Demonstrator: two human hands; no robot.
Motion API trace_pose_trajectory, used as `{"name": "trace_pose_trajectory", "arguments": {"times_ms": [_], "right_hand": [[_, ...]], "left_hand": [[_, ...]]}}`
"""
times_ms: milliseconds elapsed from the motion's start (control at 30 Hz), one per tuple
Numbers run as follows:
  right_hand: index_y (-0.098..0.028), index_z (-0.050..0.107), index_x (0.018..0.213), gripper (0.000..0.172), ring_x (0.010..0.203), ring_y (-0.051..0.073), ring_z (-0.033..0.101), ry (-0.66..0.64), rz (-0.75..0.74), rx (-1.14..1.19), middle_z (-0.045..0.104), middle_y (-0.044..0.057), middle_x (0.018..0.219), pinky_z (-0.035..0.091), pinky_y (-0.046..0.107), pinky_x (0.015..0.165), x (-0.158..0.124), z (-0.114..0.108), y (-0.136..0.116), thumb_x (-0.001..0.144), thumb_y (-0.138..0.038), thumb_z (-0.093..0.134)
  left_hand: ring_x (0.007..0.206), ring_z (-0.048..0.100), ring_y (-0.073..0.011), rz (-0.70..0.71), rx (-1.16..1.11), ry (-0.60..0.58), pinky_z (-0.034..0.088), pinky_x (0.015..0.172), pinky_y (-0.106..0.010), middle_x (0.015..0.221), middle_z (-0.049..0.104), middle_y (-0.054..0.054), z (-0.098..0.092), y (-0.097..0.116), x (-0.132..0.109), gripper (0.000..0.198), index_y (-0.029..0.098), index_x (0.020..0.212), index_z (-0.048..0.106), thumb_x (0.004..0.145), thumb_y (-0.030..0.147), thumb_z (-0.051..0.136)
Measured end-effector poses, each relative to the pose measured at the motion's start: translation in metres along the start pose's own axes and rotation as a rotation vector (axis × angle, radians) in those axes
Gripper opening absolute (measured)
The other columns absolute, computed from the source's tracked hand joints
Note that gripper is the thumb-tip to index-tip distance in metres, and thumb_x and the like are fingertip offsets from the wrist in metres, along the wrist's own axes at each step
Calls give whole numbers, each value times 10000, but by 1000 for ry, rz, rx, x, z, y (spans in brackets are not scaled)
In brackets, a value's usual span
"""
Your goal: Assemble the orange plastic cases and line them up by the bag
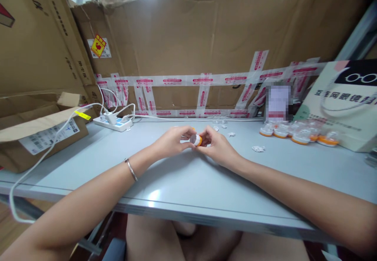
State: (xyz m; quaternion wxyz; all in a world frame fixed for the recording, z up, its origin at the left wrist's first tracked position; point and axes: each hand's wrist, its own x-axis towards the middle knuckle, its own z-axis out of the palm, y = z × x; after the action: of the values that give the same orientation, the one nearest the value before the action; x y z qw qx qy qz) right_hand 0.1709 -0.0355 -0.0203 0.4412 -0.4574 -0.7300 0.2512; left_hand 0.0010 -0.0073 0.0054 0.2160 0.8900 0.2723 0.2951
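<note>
Both hands meet over the middle of the desk around a small round orange-and-white piece (195, 139) with a greyish flat face. My left hand (173, 140) pinches it from the left between thumb and fingers. From the right, the thumb and fingertips of my right hand (216, 145) grip its orange rim. The fingers hide part of the piece, so its exact kind does not show. Small white openwork pieces lie beyond the right hand, the largest white piece (258, 149) farther right. Behind it stand several clear-topped pieces with orange bases (301, 136).
A white power strip (113, 123) with plugged-in cables sits at the back left. Beside it is an open cardboard box (44, 135). A large taped cardboard sheet (176, 37) closes off the back. A paper bag (332, 107) with a glasses print stands at the right.
</note>
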Motion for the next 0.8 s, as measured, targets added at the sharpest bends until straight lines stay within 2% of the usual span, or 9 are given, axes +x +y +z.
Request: {"name": "trace_pose_trajectory", "arguments": {"times_ms": [133, 400, 500, 600, 733, 800], "right_hand": [[-198, 443, 743, 232, 626, 124, 564, -19, 40, 94, 604, -17, 711, 443, 263, 598, 1, 1, 2, 622, -252, 634], [-188, 455, 767, 290, 608, 114, 564, -59, 101, 234, 602, -21, 674, 436, 252, 590, 4, 4, 10, 583, -237, 674], [-193, 453, 808, 321, 608, 105, 564, -81, 122, 285, 599, -39, 660, 432, 244, 600, 5, 3, 11, 581, -217, 679], [-190, 476, 882, 379, 662, 120, 598, -101, 184, 378, 641, -24, 701, 452, 268, 662, 7, 1, 8, 571, -212, 692], [-169, 552, 922, 379, 776, 145, 629, -118, 238, 476, 685, 17, 790, 442, 317, 809, 9, -2, 2, 578, -228, 699], [-164, 571, 942, 391, 794, 153, 634, -100, 262, 515, 694, 25, 809, 430, 334, 848, 8, -2, 0, 581, -238, 702]], "left_hand": [[836, 597, -128, 74, 49, -19, 479, 831, -297, 868, 624, -38, -2, 4, -1, 83, 140, 828, 543, 745, 149, 553], [818, 584, -150, 128, 262, -96, 462, 763, -289, 872, 622, -52, -7, 4, -1, 98, 150, 855, 561, 759, 160, 545], [827, 581, -144, 119, 218, -81, 461, 790, -297, 876, 619, -49, -8, 2, -1, 137, 152, 903, 556, 768, 156, 533], [857, 570, -131, 131, 135, -50, 464, 819, -295, 915, 608, -52, -9, -1, -1, 179, 152, 957, 541, 781, 147, 510], [966, 528, -143, 191, 135, 7, 455, 841, -292, 1074, 524, -99, -12, -6, 0, 219, 149, 982, 548, 772, 108, 506], [958, 523, -139, 197, 133, 26, 456, 836, -285, 1050, 515, -92, -14, -7, 1, 229, 155, 990, 552, 773, 100, 504]]}}
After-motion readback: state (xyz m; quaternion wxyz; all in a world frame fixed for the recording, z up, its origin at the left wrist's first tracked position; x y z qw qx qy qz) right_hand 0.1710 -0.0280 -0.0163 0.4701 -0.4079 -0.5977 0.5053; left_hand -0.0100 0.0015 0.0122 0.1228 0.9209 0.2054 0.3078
